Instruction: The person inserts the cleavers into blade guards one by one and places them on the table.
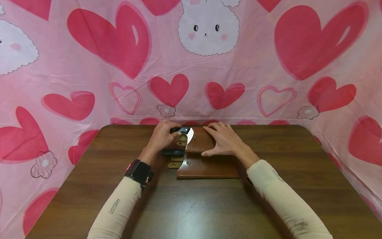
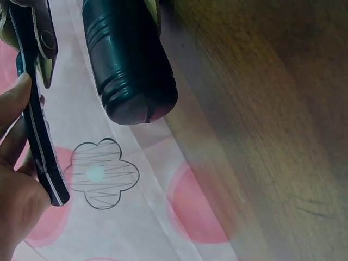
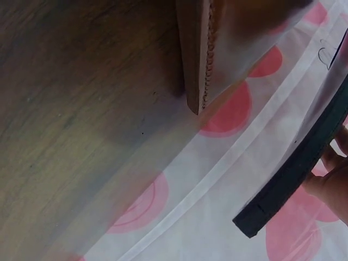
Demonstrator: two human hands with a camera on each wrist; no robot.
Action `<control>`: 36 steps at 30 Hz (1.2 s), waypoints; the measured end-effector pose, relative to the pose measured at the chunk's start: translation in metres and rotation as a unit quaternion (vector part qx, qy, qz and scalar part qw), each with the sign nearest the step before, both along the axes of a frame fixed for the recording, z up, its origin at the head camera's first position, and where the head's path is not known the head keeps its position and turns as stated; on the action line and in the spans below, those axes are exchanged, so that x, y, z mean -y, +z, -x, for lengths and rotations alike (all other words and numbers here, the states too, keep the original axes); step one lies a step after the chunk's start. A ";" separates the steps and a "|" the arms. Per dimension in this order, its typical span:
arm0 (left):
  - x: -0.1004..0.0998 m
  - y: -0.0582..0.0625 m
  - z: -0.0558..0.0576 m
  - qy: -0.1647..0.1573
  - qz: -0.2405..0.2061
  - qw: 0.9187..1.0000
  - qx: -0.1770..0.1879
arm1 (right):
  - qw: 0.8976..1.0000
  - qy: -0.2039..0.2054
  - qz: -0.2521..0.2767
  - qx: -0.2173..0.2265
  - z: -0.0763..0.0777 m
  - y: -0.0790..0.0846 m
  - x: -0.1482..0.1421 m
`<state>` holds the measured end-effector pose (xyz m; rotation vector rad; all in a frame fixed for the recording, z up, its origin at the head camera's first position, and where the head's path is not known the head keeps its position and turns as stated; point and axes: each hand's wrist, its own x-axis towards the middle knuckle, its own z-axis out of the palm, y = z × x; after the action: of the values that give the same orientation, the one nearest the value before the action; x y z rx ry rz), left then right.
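My left hand (image 1: 161, 136) pinches the black riveted handle of a knife (image 1: 180, 130). A shiny curved part of its blade shows beside the mouth of a brown leather sheath (image 1: 200, 141). Across that sheath lies my right hand (image 1: 225, 139), thumb at the near edge and fingers at the far edge, gripping it. Nearer me lies a second brown leather sheath (image 1: 212, 167) with stitched edges. From it a ridged black handle (image 2: 130, 70) sticks out to the left. The right wrist view shows a dark edge (image 3: 288, 182) beside my fingers.
Snap straps (image 1: 174, 165) stick out left of the sheaths. The wooden table (image 1: 191, 209) meets a pink cloth (image 1: 250, 69) with hearts at its back edge. Both forearms wear pale sleeves, and a dark band (image 1: 138, 172) circles the left wrist.
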<state>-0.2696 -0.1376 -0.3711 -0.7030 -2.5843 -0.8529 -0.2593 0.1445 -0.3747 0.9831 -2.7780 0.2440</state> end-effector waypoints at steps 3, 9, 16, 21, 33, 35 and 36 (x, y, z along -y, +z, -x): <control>0.000 -0.001 0.001 0.001 0.000 1.000 -0.001 | 1.000 0.000 0.000 0.000 0.000 0.000 0.000; 0.000 -0.002 0.001 0.002 0.001 1.000 -0.001 | 1.000 0.002 0.000 -0.003 0.001 -0.002 0.001; 0.002 -0.005 0.002 -0.002 -0.015 1.000 0.008 | 1.000 -0.001 -0.002 0.004 0.003 -0.005 0.003; 0.003 -0.007 0.005 0.000 -0.025 0.999 0.024 | 1.000 -0.004 -0.003 0.009 0.006 -0.006 0.004; 0.005 -0.014 0.021 -0.001 -0.025 0.999 0.044 | 0.999 -0.015 -0.014 0.028 0.016 -0.011 0.008; 0.005 -0.016 0.024 -0.004 -0.029 0.998 0.049 | 0.999 -0.017 -0.019 0.032 0.018 -0.013 0.008; 0.005 -0.017 0.025 -0.005 -0.031 0.998 0.051 | 0.999 -0.018 -0.024 0.034 0.019 -0.014 0.008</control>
<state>-0.2946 -0.1427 -0.3879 -0.6721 -2.6329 -0.9928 -0.2782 0.1360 -0.3885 0.9514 -2.8723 0.2113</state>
